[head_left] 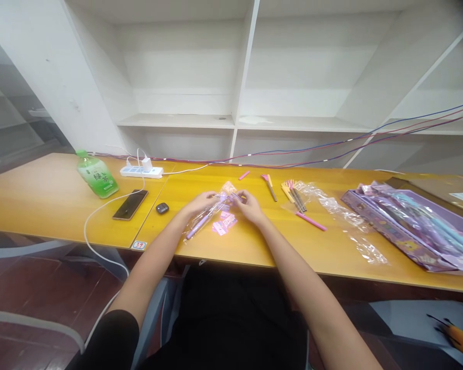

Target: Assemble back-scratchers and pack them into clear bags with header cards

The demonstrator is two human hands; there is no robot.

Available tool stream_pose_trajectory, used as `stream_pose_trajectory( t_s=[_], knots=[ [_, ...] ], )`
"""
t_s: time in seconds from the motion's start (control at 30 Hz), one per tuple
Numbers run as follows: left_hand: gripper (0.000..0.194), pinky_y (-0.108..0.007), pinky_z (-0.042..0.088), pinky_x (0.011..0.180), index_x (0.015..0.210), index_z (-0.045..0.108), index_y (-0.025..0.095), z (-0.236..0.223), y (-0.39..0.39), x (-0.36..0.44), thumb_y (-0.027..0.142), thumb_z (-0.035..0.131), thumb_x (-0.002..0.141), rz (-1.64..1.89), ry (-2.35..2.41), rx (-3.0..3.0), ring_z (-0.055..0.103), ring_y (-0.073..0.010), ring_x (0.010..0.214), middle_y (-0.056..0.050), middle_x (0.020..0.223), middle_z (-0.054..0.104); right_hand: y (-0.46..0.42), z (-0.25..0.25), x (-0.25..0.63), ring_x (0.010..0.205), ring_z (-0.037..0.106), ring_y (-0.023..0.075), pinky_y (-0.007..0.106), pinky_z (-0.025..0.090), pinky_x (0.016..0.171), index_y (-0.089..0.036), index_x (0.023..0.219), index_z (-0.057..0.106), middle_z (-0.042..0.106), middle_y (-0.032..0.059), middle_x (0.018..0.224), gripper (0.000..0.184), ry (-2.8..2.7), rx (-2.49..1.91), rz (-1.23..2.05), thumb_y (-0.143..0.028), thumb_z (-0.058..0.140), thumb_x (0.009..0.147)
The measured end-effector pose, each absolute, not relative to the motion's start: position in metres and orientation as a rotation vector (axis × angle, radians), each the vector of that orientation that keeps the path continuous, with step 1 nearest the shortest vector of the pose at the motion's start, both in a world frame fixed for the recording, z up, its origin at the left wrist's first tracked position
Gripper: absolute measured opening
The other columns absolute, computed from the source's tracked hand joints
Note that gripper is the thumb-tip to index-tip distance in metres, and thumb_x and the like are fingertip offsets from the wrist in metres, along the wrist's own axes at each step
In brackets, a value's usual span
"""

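Note:
A clear plastic sleeve (pixel 211 209) with a slim purple stick (pixel 198 226), pen-like in shape, lies slanted in front of me. My left hand (pixel 202 202) has its fingers closed at the sleeve's upper part. Across from it, my right hand (pixel 249 206) pinches something small and purple at the sleeve's far end; the fingertips partly hide it. Several small pink printed cards (pixel 224 224) lie on the table just below the hands. Beyond the fingers is an orange-pink printed piece (pixel 228 188).
Pink and yellow fork-shaped sticks (pixel 293 194), a pink tube (pixel 310 221) and crumpled clear wrappers (pixel 332 205) lie to the right. Past them stands a purple box (pixel 393 228) of packaged items. Leftward are a phone (pixel 130 204), black case (pixel 162 208), green bottle (pixel 97 176) and power strip (pixel 129 171).

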State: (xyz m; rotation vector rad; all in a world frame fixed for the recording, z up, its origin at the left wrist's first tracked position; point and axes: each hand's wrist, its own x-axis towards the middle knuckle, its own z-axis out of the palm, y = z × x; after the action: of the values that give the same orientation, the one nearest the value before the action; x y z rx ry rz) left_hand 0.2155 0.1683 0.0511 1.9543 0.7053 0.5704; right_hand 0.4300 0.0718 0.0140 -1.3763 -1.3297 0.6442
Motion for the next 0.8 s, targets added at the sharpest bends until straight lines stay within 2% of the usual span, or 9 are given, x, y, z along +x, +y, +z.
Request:
stream_pose_trajectory(
  t_s=[0.1, 0.2, 0.27, 0.37, 0.43, 0.5, 0.6, 0.7, 0.8],
  knots=[
    [0.034, -0.028, 0.051, 0.08, 0.09, 0.068, 0.016, 0.048, 0.168, 0.22, 0.048, 0.074, 0.084, 0.569, 0.708, 1.951, 0.065, -0.0186, 0.087, -0.003, 0.092, 0.072, 0.073, 0.013, 0.423, 0.097, 0.068, 0.0223, 0.035, 0.058, 0.086, -0.024, 0.094, 0.055, 0.072, 0.007, 0.102, 0.049, -1.381, -1.407, 0.487, -0.073, 0.063, 0.089],
    [0.028, -0.027, 0.051, 0.078, 0.086, 0.062, 0.016, 0.041, 0.168, 0.227, 0.036, 0.08, 0.08, 0.638, 0.791, 1.829, 0.064, -0.0164, 0.083, -0.003, 0.091, 0.07, 0.07, 0.013, 0.421, 0.097, 0.066, 0.0231, 0.033, 0.056, 0.08, -0.025, 0.093, 0.058, 0.07, 0.008, 0.1, 0.046, -1.474, -1.39, 0.374, -0.071, 0.061, 0.093],
    [0.028, -0.026, 0.052, 0.077, 0.094, 0.061, 0.015, 0.036, 0.167, 0.232, 0.027, 0.081, 0.077, 0.691, 0.827, 1.738, 0.065, -0.0148, 0.082, -0.005, 0.097, 0.071, 0.068, 0.013, 0.421, 0.093, 0.065, 0.0228, 0.033, 0.055, 0.078, -0.025, 0.093, 0.059, 0.07, 0.0084, 0.098, 0.04, -1.547, -1.389, 0.265, -0.065, 0.059, 0.097],
    [0.035, -0.024, 0.051, 0.066, 0.11, 0.062, 0.015, 0.029, 0.165, 0.237, 0.023, 0.077, 0.08, 0.697, 0.735, 1.611, 0.062, -0.011, 0.071, -0.008, 0.103, 0.072, 0.066, 0.011, 0.422, 0.081, 0.063, 0.0201, 0.031, 0.05, 0.074, -0.024, 0.092, 0.06, 0.07, 0.0075, 0.091, 0.032, -1.699, -1.484, 0.05, -0.053, 0.053, 0.103],
    [0.039, -0.022, 0.044, 0.056, 0.116, 0.063, 0.015, 0.027, 0.164, 0.238, 0.023, 0.076, 0.08, 0.66, 0.634, 1.533, 0.055, -0.0071, 0.058, -0.005, 0.096, 0.072, 0.067, 0.009, 0.42, 0.074, 0.061, 0.0186, 0.029, 0.042, 0.066, -0.023, 0.094, 0.063, 0.071, 0.0071, 0.091, 0.03, -1.821, -1.595, -0.145, -0.047, 0.05, 0.105],
    [0.04, -0.021, 0.036, 0.048, 0.117, 0.064, 0.013, 0.027, 0.165, 0.237, 0.024, 0.077, 0.08, 0.63, 0.578, 1.522, 0.046, -0.0044, 0.048, -0.001, 0.083, 0.068, 0.068, 0.008, 0.416, 0.071, 0.061, 0.018, 0.028, 0.033, 0.06, -0.021, 0.105, 0.067, 0.074, 0.008, 0.097, 0.029, -1.934, -1.678, -0.332, -0.042, 0.047, 0.107],
    [0.045, -0.021, 0.029, 0.043, 0.122, 0.063, 0.012, 0.028, 0.165, 0.234, 0.027, 0.078, 0.082, 0.639, 0.566, 1.587, 0.042, -0.0043, 0.041, 0.004, 0.07, 0.063, 0.069, 0.009, 0.411, 0.072, 0.063, 0.018, 0.031, 0.024, 0.058, -0.021, 0.122, 0.066, 0.077, 0.0091, 0.105, 0.029, -2.064, -1.727, -0.532, -0.034, 0.043, 0.11],
    [0.055, -0.02, 0.029, 0.043, 0.131, 0.06, 0.013, 0.028, 0.165, 0.232, 0.028, 0.079, 0.082, 0.631, 0.568, 1.637, 0.045, -0.0054, 0.04, 0.005, 0.067, 0.063, 0.068, 0.011, 0.409, 0.072, 0.064, 0.0184, 0.033, 0.023, 0.06, -0.021, 0.115, 0.068, 0.076, 0.0091, 0.098, 0.028, -2.12, -1.775, -0.656, -0.027, 0.041, 0.11],
    [0.052, -0.02, 0.029, 0.043, 0.129, 0.063, 0.013, 0.026, 0.162, 0.231, 0.032, 0.08, 0.083, 0.605, 0.515, 1.654, 0.045, -0.005, 0.04, 0.004, 0.068, 0.063, 0.069, 0.012, 0.411, 0.07, 0.062, 0.0183, 0.032, 0.022, 0.06, -0.02, 0.108, 0.067, 0.075, 0.0102, 0.094, 0.024, -2.11, -1.86, -0.687, -0.024, 0.043, 0.108]
  ],
)
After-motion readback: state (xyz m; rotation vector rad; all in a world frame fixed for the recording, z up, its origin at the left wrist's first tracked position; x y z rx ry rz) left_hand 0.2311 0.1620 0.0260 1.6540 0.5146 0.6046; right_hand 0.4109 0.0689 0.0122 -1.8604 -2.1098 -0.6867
